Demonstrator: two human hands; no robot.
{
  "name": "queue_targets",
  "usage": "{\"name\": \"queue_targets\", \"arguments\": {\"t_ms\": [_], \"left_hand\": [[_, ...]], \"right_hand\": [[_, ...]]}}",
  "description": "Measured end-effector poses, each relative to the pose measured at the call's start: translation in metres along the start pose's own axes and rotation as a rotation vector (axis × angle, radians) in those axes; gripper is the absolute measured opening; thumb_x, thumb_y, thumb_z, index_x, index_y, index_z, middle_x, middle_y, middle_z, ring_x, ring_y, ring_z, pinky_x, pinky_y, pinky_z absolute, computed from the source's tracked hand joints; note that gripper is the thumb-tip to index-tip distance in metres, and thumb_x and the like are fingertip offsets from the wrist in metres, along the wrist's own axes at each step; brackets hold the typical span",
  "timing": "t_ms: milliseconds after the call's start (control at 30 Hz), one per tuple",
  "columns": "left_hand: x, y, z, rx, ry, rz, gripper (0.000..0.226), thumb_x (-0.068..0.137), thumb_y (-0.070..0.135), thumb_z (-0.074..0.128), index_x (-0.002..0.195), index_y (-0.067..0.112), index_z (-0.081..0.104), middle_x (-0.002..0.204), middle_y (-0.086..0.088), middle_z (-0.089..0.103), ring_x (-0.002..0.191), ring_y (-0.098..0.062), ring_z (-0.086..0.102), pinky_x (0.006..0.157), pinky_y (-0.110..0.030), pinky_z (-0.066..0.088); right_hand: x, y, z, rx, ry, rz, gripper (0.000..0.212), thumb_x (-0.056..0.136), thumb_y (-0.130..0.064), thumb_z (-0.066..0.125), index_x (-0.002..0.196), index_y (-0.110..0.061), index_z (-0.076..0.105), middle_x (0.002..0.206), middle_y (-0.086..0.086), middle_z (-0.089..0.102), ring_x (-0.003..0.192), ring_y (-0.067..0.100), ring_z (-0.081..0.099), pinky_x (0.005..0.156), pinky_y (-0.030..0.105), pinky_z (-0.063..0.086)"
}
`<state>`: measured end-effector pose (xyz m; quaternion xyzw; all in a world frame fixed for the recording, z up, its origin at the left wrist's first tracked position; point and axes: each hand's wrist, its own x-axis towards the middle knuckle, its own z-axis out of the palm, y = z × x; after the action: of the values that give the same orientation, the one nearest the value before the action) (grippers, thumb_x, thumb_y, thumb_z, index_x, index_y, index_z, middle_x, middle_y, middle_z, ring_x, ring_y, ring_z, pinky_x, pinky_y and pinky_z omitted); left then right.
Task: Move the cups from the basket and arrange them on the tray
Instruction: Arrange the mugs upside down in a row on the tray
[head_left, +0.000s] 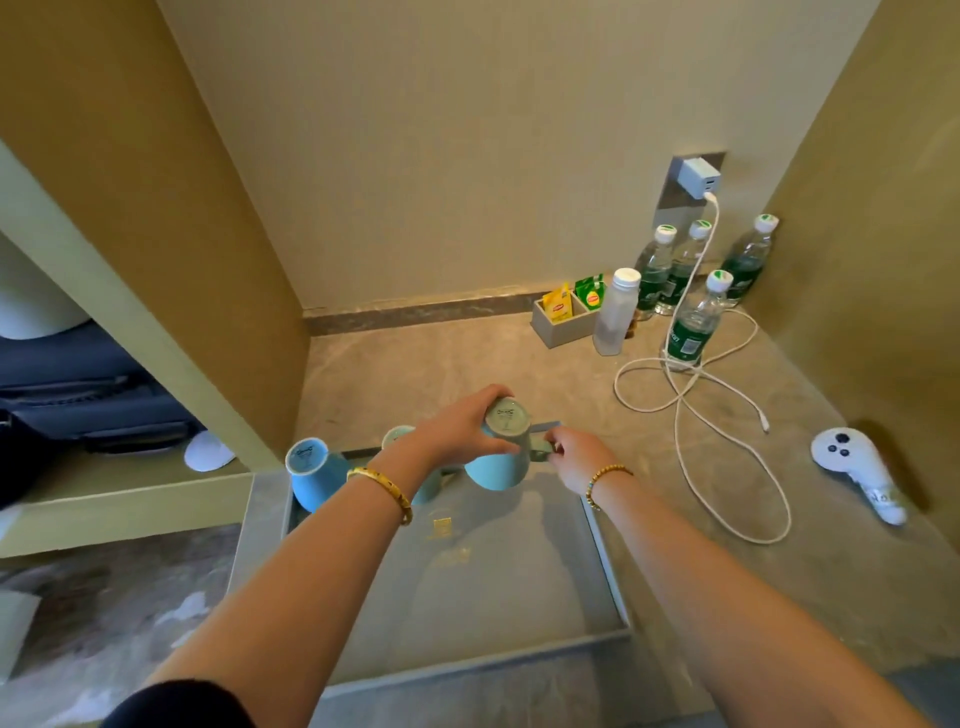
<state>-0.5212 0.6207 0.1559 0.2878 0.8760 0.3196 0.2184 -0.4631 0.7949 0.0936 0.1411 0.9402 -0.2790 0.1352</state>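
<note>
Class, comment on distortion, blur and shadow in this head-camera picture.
Head view: wide-angle bending bows the tan side walls outward; forearms loom large near the bottom edge; the floor at lower left is smeared; soft shadow falls on the grey tray beneath the hands.

Left arm: you reach it forward from the lower left, forearm bare, a dark sleeve at the elbow.
Left hand (457, 426): your fingers are curled in a clasp, palm turned down.
Right arm: you stretch it in from the lower right, bare.
Right hand (574, 457): your fingertips are pinched together just beside your left hand.
Wrists: a bracelet on each.
</note>
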Motion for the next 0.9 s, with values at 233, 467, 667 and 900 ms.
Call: {"name": "queue_targets", "arguments": {"t_ms": [233,467,667,900], "left_hand": [[0.024,-0.018,0.026,0.042,0.015,-0.084,0.059,0.075,0.026,0.074,0.124,0.023,0.041,0.118,0.0,0.057,0.099,-0.014,0.052,0.084,-0.027,0.041],[0.03,-0.038,0.038,0.037,0.036,-0.133,0.059,0.074,0.021,0.075,0.123,0.023,0.042,0.118,-0.001,0.056,0.101,-0.012,0.05,0.087,-0.026,0.042],[0.027,-0.048,0.042,-0.002,0.064,-0.205,0.058,0.076,0.021,0.073,0.124,0.025,0.04,0.119,-0.001,0.057,0.105,-0.014,0.053,0.089,-0.028,0.044],[0.026,-0.048,0.049,0.016,0.125,-0.205,0.059,0.077,0.024,0.073,0.125,0.027,0.04,0.117,0.0,0.058,0.098,-0.01,0.051,0.082,-0.022,0.039]], "right_hand": [[0.036,0.023,0.007,-0.12,-0.058,-0.048,0.023,0.092,-0.015,0.049,0.113,-0.013,0.057,0.112,0.013,0.064,0.103,0.031,0.06,0.085,0.035,0.047],[0.057,0.029,0.02,-0.139,-0.137,-0.093,0.031,0.092,-0.02,0.052,0.122,-0.015,0.055,0.116,0.013,0.063,0.106,0.03,0.06,0.088,0.034,0.047],[0.065,0.027,0.027,-0.183,-0.119,-0.147,0.026,0.093,-0.021,0.049,0.117,-0.018,0.059,0.11,0.013,0.065,0.101,0.03,0.06,0.087,0.038,0.051],[0.067,0.028,0.028,-0.262,-0.084,-0.2,0.021,0.095,-0.02,0.046,0.108,-0.015,0.061,0.104,0.012,0.063,0.105,0.029,0.053,0.086,0.04,0.05]]}}
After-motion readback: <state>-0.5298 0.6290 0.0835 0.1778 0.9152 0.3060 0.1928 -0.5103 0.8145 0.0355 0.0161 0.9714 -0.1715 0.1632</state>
